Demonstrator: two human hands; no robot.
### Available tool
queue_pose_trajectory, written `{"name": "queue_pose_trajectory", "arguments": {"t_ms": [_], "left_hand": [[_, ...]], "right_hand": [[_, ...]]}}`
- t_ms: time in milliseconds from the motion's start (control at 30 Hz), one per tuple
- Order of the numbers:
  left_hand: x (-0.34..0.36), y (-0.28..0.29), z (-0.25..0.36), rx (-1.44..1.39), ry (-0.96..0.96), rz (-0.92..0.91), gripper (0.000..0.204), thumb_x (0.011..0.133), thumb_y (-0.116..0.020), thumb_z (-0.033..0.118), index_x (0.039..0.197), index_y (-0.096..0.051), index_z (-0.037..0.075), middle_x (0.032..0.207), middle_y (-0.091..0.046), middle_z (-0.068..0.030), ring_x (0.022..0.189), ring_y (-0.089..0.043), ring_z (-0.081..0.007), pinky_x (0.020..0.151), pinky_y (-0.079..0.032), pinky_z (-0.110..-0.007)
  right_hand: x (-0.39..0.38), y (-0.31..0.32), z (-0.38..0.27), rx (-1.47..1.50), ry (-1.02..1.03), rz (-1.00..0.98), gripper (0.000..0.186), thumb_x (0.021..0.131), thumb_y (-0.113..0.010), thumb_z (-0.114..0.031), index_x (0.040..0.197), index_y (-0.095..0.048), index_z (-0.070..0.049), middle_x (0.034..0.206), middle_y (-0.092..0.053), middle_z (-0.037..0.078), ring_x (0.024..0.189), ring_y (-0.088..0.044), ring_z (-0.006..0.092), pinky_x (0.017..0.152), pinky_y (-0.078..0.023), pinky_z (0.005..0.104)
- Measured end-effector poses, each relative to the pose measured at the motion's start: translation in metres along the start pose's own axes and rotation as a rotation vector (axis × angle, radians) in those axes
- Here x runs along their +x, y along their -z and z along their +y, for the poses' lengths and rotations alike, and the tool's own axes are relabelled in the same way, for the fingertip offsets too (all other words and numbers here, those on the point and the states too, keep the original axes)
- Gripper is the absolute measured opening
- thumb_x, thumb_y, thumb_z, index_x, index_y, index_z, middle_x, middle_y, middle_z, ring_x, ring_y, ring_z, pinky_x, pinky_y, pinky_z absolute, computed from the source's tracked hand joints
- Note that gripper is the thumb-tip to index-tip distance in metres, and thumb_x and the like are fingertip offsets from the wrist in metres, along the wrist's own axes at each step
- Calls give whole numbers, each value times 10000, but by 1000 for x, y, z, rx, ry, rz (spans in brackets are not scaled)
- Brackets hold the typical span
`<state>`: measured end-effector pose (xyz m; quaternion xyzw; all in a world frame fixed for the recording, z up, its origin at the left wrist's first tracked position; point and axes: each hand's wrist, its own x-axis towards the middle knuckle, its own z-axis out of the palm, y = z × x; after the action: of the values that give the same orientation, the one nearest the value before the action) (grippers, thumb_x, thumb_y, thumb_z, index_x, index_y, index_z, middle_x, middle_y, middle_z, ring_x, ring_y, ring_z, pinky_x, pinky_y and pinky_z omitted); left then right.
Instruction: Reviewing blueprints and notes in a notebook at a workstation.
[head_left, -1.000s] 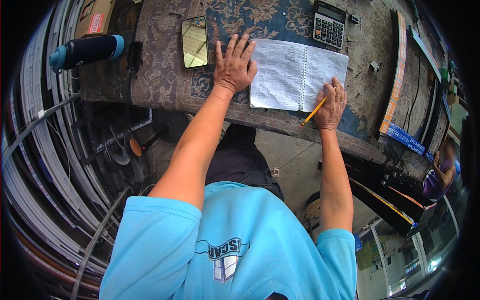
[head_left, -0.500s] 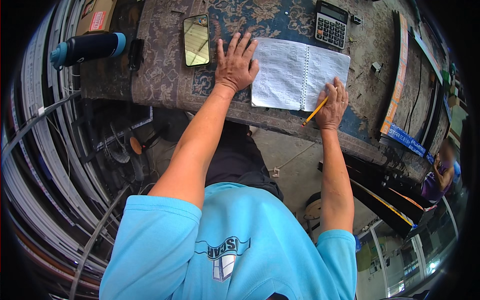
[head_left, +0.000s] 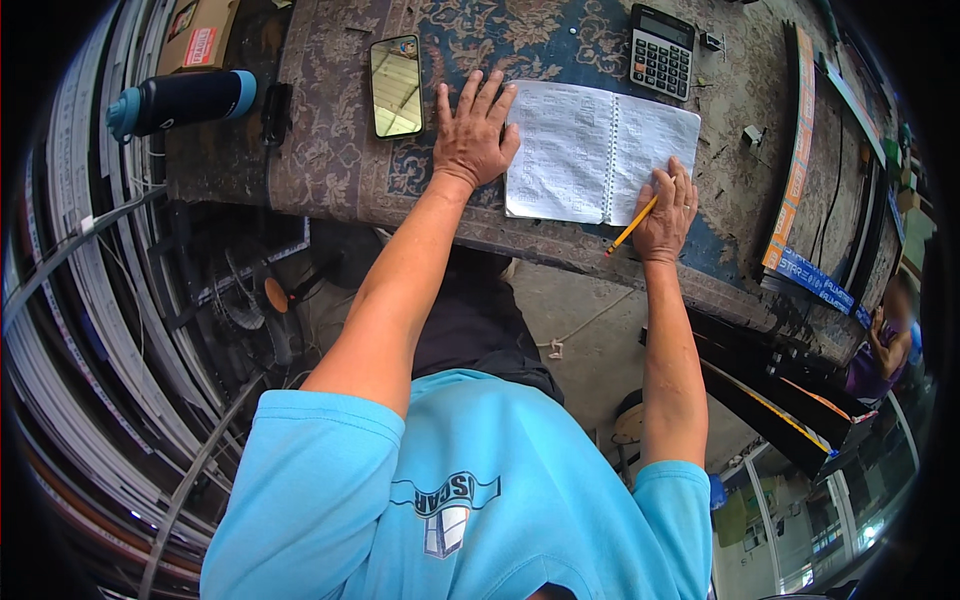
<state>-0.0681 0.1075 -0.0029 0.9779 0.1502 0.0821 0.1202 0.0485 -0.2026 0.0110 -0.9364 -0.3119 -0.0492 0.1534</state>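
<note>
Staying as before | right fingers [head_left: 681, 186]: round pencil [head_left: 630, 228], on notebook [head_left: 560, 150] | left fingers [head_left: 487, 97]: spread wide

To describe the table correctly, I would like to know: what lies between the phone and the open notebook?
In the head view, the left hand lies between the phone and the notebook, resting on the patterned cloth.

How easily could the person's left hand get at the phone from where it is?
Probably yes, quite easily: the left hand is palm-down just right of the phone, seemingly holding nothing. Only patterned cloth shows between them, and nothing covers the phone.
</note>
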Motion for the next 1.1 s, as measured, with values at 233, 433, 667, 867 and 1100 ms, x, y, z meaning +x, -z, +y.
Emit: {"name": "queue_pose_trajectory", "arguments": {"t_ms": [233, 433, 667, 867, 1100], "left_hand": [[3, -1, 3, -5, -14, -3, 634, 936, -517, 388, 1534, -474, 183, 1625, -397, -72, 1529, -299, -303, 1244, -89, -635], [2, 0, -1, 5, -12, 6, 624, 940, -514, 384, 1526, -481, 172, 1627, -395, -81, 1523, -309, -311, 1244, -91, -636], [2, -2, 2, 18, -21, 15, 612, 941, -513, 384, 1513, -499, 167, 1617, -404, -80, 1516, -321, -307, 1239, -104, -640], [2, -3, 0, 4, -18, 40, 607, 942, -513, 386, 1509, -505, 167, 1612, -408, -79, 1517, -319, -302, 1238, -105, -642], [1, -3, 1, 3, -18, 26, 609, 940, -520, 382, 1509, -504, 166, 1609, -414, -79, 1519, -315, -302, 1238, -102, -643]], "right_hand": [[-2, 0, 4, -3, -7, 11, 302, 972, -613, -243, 1260, -542, -184, 1537, -502, 89, 1454, -423, 296, 1212, -256, 518], [1, -2, 2, -6, 13, 23, 278, 1002, -583, -238, 1269, -560, -165, 1536, -510, 102, 1442, -444, 307, 1203, -277, 492], [-2, -2, 4, -13, 2, 36, 304, 971, -618, -242, 1263, -547, -190, 1514, -524, 75, 1437, -444, 286, 1204, -275, 517], [1, -2, 4, -13, 17, 43, 302, 975, -614, -244, 1265, -547, -195, 1520, -520, 74, 1442, -441, 286, 1207, -275, 515], [-2, -3, 4, -9, 0, 27, 298, 978, -610, -250, 1262, -551, -185, 1526, -516, 75, 1441, -441, 290, 1209, -270, 515]]}}
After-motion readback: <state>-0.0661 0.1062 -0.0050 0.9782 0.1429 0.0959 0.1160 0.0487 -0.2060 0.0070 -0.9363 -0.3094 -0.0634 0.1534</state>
